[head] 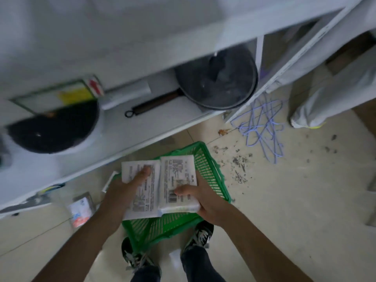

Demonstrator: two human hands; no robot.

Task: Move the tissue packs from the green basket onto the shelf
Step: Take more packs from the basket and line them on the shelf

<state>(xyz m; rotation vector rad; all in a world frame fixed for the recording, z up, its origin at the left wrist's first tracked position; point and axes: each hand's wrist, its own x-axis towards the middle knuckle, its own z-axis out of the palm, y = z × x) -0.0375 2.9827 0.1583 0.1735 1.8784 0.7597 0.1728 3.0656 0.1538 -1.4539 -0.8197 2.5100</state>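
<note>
Above the green basket (211,176), on the floor before the white shelf (142,129): left hand (124,186) fingers clasp one tissue pack (142,192); right hand (201,198) fingers clasp the second tissue pack (179,180), side by side, edges touching.

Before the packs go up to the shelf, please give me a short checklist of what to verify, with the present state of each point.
1. Left hand holds the left tissue pack, thumb on top: ok.
2. Right hand holds the right tissue pack: ok.
3. Both packs lifted above the green basket: ok.
4. Free space on the shelf in front of the frying pan: ok.
5. More packs left in the basket: cannot tell, the packs hide it.
</note>
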